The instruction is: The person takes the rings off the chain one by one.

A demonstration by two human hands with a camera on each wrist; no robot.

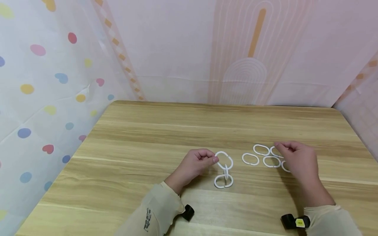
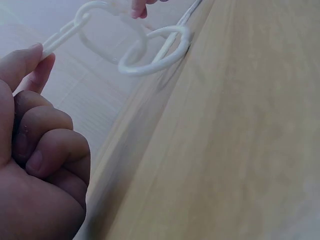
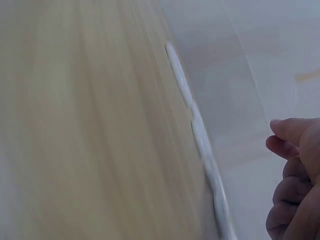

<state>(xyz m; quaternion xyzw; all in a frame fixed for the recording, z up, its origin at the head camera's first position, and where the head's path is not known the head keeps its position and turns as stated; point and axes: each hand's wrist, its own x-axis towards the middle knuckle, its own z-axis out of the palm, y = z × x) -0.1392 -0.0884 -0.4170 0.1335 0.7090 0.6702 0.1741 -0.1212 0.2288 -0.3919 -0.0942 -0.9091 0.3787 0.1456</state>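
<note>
Between thumb and forefinger, my left hand [image 1: 195, 164] pinches the top link [image 1: 223, 160] of a short chain of white plastic links. A middle link [image 1: 226, 172], seen edge-on in the head view, joins it to a lower link [image 1: 223, 181]. The left wrist view shows the chain's upper link [image 2: 62, 35] at the fingertips of the left hand [image 2: 45, 145]. My right hand [image 1: 299, 160] is over a group of loose white links [image 1: 261, 149], partly hiding some. Seen from the right wrist, the right hand [image 3: 295, 185] has thumb and forefinger slightly apart, nothing visible between them, other fingers curled.
The loose links lie on a wood-grain table [image 1: 147, 137], right of the chain. A patterned cloth backdrop [image 1: 177, 49] hangs behind the table, and a dotted cloth [image 1: 53, 124] is at the left. Black straps [image 1: 188, 213] are by both sleeves.
</note>
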